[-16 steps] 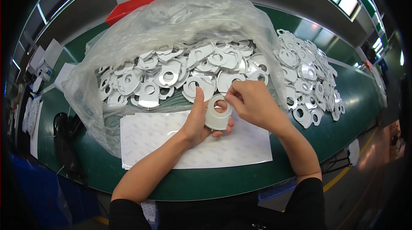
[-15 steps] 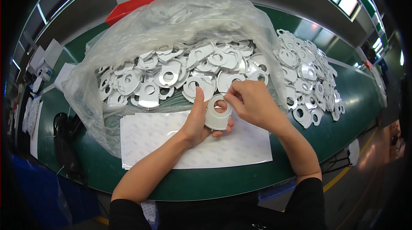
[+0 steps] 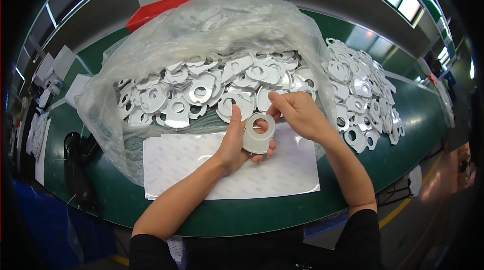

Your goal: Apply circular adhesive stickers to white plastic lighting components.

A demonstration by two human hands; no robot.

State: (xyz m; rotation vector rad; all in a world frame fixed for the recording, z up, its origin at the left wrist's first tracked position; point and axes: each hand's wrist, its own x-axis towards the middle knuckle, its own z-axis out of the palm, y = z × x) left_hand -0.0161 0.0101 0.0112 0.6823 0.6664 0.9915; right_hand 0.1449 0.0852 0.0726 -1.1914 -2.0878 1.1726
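My left hand (image 3: 232, 145) grips a pale grey metal plate (image 3: 256, 145) with a large round hole and a raised ring around it. The thumb stands up along the plate's left side, and the other fingers pass behind it, partly showing through the hole. Just off the plate's upper right edge, my right hand (image 3: 301, 114) is closed, thumb and index finger together. Whatever sits between those fingertips, if anything, is too small to see. Both hands hover over a stack of white sheets (image 3: 186, 169) with faint printing.
Behind the hands, a large clear plastic bag (image 3: 242, 10) lies open, full of similar metal plates (image 3: 177, 114). More plates (image 3: 360, 87) are heaped to its right on the green table (image 3: 423, 119). A red bin (image 3: 156, 12) stands behind; a black object (image 3: 75, 169) lies left.
My right hand has drawn slightly up and right, away from the plate's edge. The plate stays in my left hand, almost unmoved.
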